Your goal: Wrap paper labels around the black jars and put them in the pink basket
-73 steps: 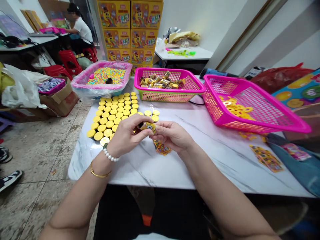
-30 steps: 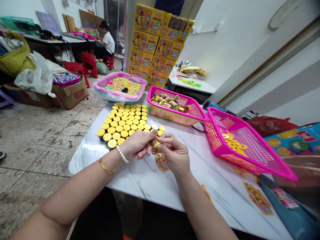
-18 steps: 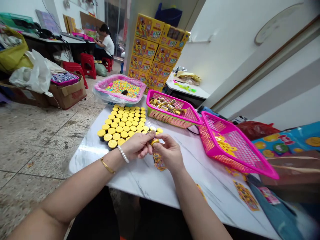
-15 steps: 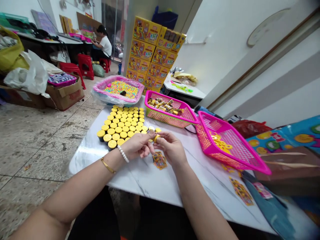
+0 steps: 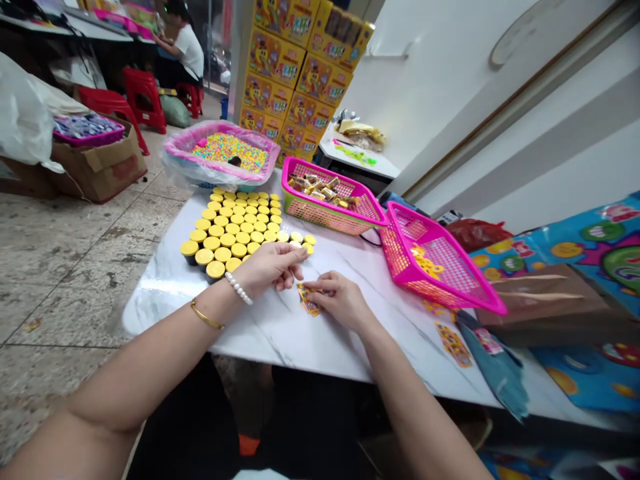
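Observation:
Rows of small dark cups with yellow lids (image 5: 229, 239) stand on the white marbled table. My left hand (image 5: 275, 268), with a bead bracelet and a gold bangle at the wrist, is closed at the right end of the front row. Its thumb and forefinger grip a yellow-lidded cup (image 5: 308, 249) standing there. My right hand (image 5: 343, 299) is over a small pile of colourful stickers (image 5: 309, 303), thumb and fingers pinched on the top one. My right fingers partly cover the pile.
Behind the cups sits a plastic-lined basin (image 5: 173, 143) of coloured beads. Pink baskets hold small wrapped cups (image 5: 320, 190) and yellow rings (image 5: 427, 261). More stickers (image 5: 453, 345) lie at right. Yellow boxes (image 5: 275, 57) are stacked behind; a person (image 5: 187, 50) sits far left.
My hands have parted: the right one moved down from the yellow-lidded cup to the stickers, while the left now has the cup at the row's end. The view has shifted.

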Motion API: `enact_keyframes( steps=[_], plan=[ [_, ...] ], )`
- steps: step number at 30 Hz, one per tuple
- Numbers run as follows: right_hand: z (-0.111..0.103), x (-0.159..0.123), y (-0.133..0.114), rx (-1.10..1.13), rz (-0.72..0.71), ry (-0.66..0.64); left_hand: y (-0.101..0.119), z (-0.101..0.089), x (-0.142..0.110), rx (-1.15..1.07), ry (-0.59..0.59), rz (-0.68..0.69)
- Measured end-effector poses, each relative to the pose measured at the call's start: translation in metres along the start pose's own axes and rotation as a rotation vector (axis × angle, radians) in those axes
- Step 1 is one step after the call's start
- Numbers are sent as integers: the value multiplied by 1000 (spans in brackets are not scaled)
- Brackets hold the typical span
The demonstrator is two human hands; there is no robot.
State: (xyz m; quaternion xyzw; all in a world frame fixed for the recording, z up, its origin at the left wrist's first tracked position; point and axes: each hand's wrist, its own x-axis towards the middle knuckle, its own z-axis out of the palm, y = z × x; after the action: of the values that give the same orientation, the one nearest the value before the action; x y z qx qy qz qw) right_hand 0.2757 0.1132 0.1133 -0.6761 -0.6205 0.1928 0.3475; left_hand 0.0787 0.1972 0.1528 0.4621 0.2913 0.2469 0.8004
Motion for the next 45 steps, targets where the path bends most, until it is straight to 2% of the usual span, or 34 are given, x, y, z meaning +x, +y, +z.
enact_keyframes(
  steps=[3,6,9,11,14,16,17,19,21,22,25,28,33,37,42,45],
  plan=[
    [11,-15,12,-38,-22,19,-3,2,1,98,7,5],
    [11,-11,8,-32,-61,67,-3,3,2,234,84,32],
    [6,-7,-10,57,-100,225,-2,5,1,360,164,76],
    [4,-5,-26,124,-136,327,-3,6,-1,402,145,129],
    [7,4,-45,272,-147,370,-4,7,-2,356,107,225],
    [13,12,-50,439,-50,351,-5,6,0,296,142,272],
    [16,17,-49,529,29,302,-6,5,1,276,161,289],
    [23,24,-45,676,191,133,-9,1,5,272,183,309],
    [28,27,-40,747,269,23,-13,-1,8,309,228,339],
    [31,27,-38,751,268,35,-15,-2,9,335,280,369],
    [36,23,-35,647,190,229,-17,1,6,406,440,493],
    [37,19,-37,528,141,318,-15,6,0,427,435,559],
    [36,13,-40,452,71,293,-12,8,0,359,408,468],
    [35,8,-41,393,20,239,-14,4,5,303,304,368],
    [30,5,-36,335,52,147,-14,4,3,571,402,463],
    [27,6,-34,336,-5,156,-14,5,2,659,378,420]
  ],
)
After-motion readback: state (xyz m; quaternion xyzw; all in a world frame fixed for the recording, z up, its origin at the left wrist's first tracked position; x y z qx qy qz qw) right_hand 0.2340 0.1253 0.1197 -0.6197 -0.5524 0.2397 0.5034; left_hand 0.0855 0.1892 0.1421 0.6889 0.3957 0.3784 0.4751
